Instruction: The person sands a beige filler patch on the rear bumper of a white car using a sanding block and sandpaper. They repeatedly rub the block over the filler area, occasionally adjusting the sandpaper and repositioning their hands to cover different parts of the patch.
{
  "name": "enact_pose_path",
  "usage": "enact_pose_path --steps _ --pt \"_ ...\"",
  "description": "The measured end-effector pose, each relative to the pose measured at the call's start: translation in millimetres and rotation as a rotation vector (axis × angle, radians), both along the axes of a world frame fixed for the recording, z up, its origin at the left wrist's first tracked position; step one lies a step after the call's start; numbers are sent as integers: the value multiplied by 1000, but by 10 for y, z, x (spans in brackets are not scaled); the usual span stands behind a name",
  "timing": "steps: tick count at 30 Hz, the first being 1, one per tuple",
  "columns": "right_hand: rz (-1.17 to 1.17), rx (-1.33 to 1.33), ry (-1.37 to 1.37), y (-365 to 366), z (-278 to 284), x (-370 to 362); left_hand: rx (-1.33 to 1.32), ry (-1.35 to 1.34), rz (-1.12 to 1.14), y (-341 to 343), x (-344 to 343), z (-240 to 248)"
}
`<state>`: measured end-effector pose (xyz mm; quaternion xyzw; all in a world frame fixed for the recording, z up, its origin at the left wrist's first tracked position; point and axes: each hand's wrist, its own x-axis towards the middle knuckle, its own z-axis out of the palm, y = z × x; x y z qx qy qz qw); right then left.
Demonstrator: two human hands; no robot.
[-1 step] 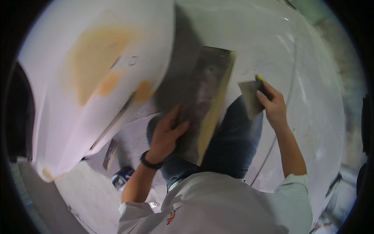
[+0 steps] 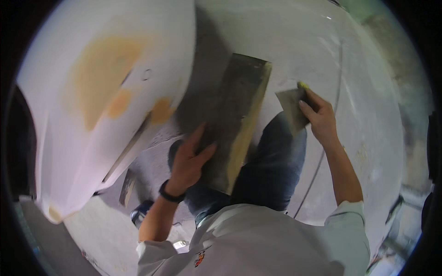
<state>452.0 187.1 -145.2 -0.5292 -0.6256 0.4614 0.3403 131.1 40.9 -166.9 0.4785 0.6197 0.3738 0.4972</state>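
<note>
At dead centre, the yellow-smeared board (image 2: 237,103) ran one to seven o'clock, the nearer left hand (image 2: 186,166) gripping its eight-o'clock side; towards three, the right hand (image 2: 323,123) pinched a flat spreader (image 2: 291,106).

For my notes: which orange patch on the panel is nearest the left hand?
The rightmost patch, by the long slit; others lie farther from the left hand.

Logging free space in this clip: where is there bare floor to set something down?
Floor right of the right hand looks bare apart from stains, as does the stretch beyond the scraper. Crowded: around the left hand, board and white panel.
</note>
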Motion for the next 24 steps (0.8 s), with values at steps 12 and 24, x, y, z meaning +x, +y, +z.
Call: enact_pose_path --steps 12,24 --pt "7 302 -243 -609 -96 -292 366 380 -251 274 73 383" --pt "-103 -319 429 -1352 258 -361 264 189 -335 708 175 -642"
